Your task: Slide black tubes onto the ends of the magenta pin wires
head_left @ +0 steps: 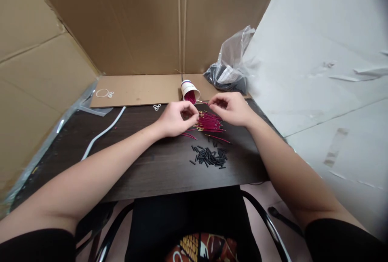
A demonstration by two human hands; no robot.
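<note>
A pile of short dark-red wires (210, 122) with gold-coloured ends lies on the dark table. My right hand (232, 107) pinches one red wire (203, 102), whose gold tip points left towards a tipped paper cup (188, 88). More red wires fill that cup's mouth. At the pile's left edge is my left hand (179, 118), its thumb and fingertips pressed together; what they hold, if anything, is too small to make out. Nearer to me lies a heap of short black tubes (211, 157). A single red wire (218, 138) rests between the heap and the pile.
A clear plastic bag (232, 66) with dark contents stands at the back right. White rings (157, 107) lie behind my left hand, and a pale tube (103, 133) curves along the table's left. Cardboard walls (136, 24) enclose the back and left; a white panel (327, 60) stands right.
</note>
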